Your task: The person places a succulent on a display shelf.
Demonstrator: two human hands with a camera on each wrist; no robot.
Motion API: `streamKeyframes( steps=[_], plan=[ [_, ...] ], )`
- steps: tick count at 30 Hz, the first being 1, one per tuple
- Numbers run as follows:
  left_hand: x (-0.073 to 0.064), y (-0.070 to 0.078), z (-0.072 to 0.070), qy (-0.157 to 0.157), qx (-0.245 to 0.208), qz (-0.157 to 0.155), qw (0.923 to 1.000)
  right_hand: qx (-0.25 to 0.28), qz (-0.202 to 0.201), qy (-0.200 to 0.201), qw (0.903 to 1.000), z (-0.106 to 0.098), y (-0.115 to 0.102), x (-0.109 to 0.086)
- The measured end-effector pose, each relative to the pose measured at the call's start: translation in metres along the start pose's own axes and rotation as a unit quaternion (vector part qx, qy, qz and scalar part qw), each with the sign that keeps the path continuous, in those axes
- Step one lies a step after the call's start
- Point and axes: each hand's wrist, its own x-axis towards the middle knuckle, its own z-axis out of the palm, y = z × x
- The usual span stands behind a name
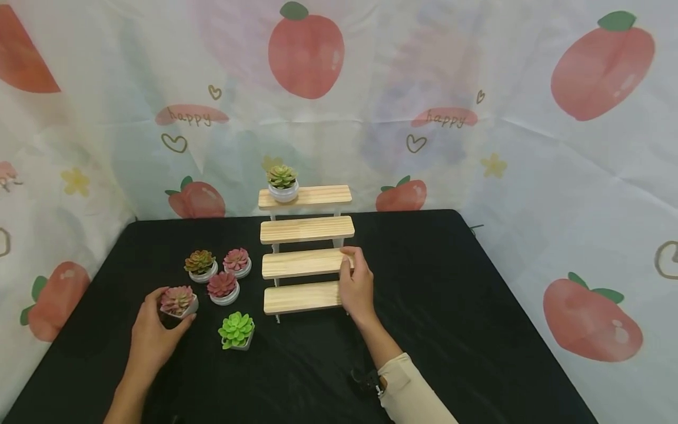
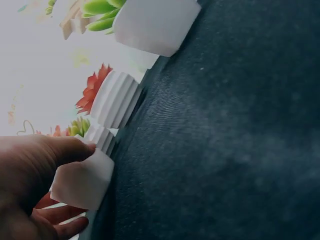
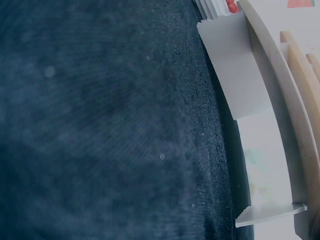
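Observation:
My left hand (image 1: pixel 152 337) holds a potted succulent (image 1: pixel 178 300) with pink leaves, thumb and fingers on either side of its white angular pot. The left wrist view shows that pot (image 2: pixel 85 180) low, close to the black cloth. At the right end of a tiered wooden display stand (image 1: pixel 302 297), my right hand (image 1: pixel 358 285) grips the lower shelves' ends. It does not show in the right wrist view, where the stand's white support (image 3: pixel 240 70) appears. A green succulent in a white round pot (image 1: pixel 283 191) sits on the top shelf's left end.
Between my left hand and the stand are a brownish-green succulent (image 1: pixel 200 262), a pink one (image 1: pixel 236 259) and a dark pink one (image 1: pixel 222 285), all in round white pots. A bright green succulent (image 1: pixel 236 328) stands nearer me. Black cloth (image 1: pixel 450 330) covers the table; a printed curtain (image 1: pixel 344 141) hangs behind.

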Motion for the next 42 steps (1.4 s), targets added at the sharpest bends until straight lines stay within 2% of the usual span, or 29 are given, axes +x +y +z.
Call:
streamKeyframes(
  steps=[4,10,19,23,30,37,42],
  plan=[
    [0.000,0.001,0.002,0.025,-0.005,0.004,0.9997,0.000,-0.001,-0.001,1.0000,0.000,-0.001,0.000],
    [0.000,0.005,0.001,0.027,0.000,0.004,0.9996,-0.002,-0.002,0.000,1.0000,0.000,-0.001,0.000],
    [0.002,0.029,-0.006,0.036,-0.028,0.025,0.9986,-0.003,-0.005,0.002,1.0000,0.000,0.000,0.000],
    [0.006,0.042,-0.008,0.046,-0.035,0.052,0.9970,-0.004,-0.005,-0.001,1.0000,0.001,0.001,0.000],
    [0.018,0.071,-0.005,0.044,-0.072,0.107,0.9907,-0.002,-0.014,0.003,0.9999,0.000,0.001,0.000],
    [0.031,0.101,0.007,0.035,-0.107,0.153,0.9818,-0.004,-0.014,0.001,0.9999,0.000,0.001,0.000],
    [0.041,0.120,0.021,0.038,-0.124,0.180,0.9751,-0.003,-0.019,0.002,0.9998,0.000,0.000,-0.001]
  ],
)
